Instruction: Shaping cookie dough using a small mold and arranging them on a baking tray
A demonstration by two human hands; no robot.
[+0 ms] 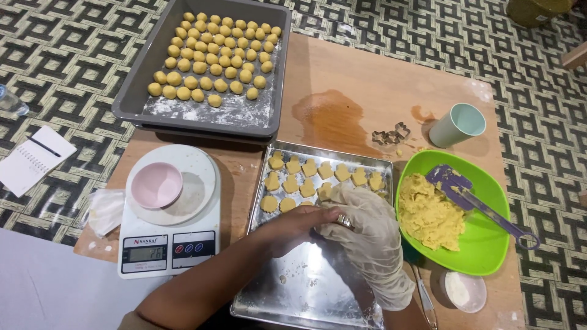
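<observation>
The wooden tabletop point(342, 79) stands on a patterned floor, and at its far left sits a big grey tray point(131, 91) dusted with flour and filled with rows of small yellow dough balls point(214, 55). Near the middle lies a shiny metal baking sheet point(306, 287), its far end holding two rows of pale yellow cut-out cookies point(306, 177), its near end bare but for crumbs. To its right a green bowl point(489, 244) holds a lump of yellow dough and a purple spatula point(471, 198); to its left a white kitchen scale point(171, 232) carries a pink bowl point(157, 185). Over the sheet, the bare left hand point(293, 229) and the gloved right hand point(367, 235) meet, both grips curled together on something I cannot make out, covering part of the near row. Far right stand a pale cup point(457, 124) and a metal cookie cutter point(391, 134).
</observation>
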